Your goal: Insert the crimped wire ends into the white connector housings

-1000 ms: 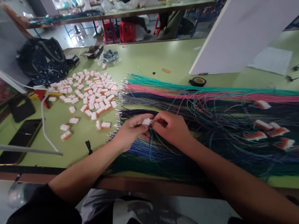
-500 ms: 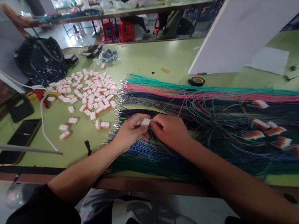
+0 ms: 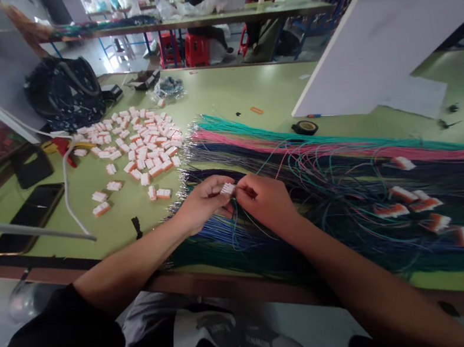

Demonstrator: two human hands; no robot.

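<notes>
Connector (image 3: 228, 188) stays clamped in the left hand (image 3: 202, 205) as the right hand (image 3: 265, 197) pinches together at its edge, on what cannot be told, both scarcely moved in a second, suggesting fiddly work continues above bundled wires (image 3: 340, 178), near strewn white-and-orange connectors (image 3: 149, 164).

- The left hand (image 3: 202, 205) pinches a connector (image 3: 228, 188).
- The right hand (image 3: 268, 200) has its fingers curled at the connector's side; whether they grip a wire is too small to tell.
- Wires (image 3: 227, 121) lie in teal, pink, blue and dark rows across the table (image 3: 243, 82).
- Loose connectors (image 3: 142, 147), white and orange, spread near the wires' tips.
- Wired connectors (image 3: 406, 194) rest on the wires, beyond the right hand.
- Tape (image 3: 305, 127) sits beside the teal row.
- A phone (image 3: 27, 218) and bag (image 3: 63, 94) lie leftward.
- Red stools (image 3: 195, 48) stand farther back.
</notes>
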